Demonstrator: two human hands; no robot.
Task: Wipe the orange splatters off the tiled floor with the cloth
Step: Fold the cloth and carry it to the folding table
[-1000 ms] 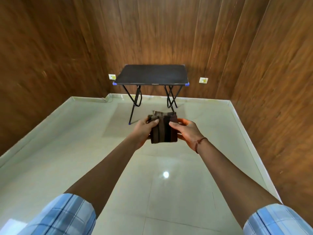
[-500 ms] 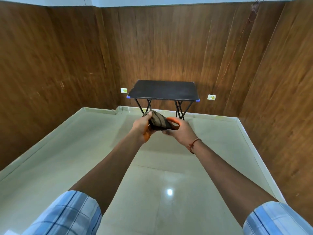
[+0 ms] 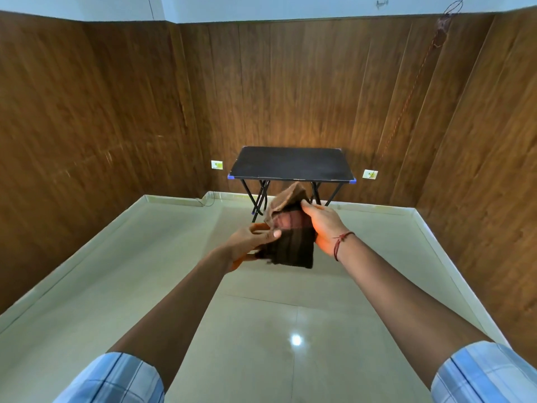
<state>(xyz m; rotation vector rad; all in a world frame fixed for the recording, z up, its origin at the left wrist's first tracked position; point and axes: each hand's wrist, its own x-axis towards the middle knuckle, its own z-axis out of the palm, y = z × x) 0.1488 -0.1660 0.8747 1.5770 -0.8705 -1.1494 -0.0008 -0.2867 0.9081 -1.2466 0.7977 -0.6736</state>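
Observation:
A dark brown striped cloth (image 3: 293,242) hangs in the air in front of me, partly folded, its top flap turned up. My left hand (image 3: 250,241) pinches its lower left edge with thumb and fingers. My right hand (image 3: 324,228), with a red thread on the wrist, grips its right side. Below lies the pale glossy tiled floor (image 3: 174,286). I see no orange splatters on the visible tiles.
A black folding table (image 3: 292,164) on crossed metal legs stands against the far wood-panelled wall (image 3: 290,82). Wall sockets (image 3: 216,164) sit on either side of it. Panelled walls close in left and right; a light reflection (image 3: 296,340) shines on the floor.
The view has tilted up, showing more wall. The cloth went from a flat folded block to bunched, and now hangs partly unfolded between both hands.

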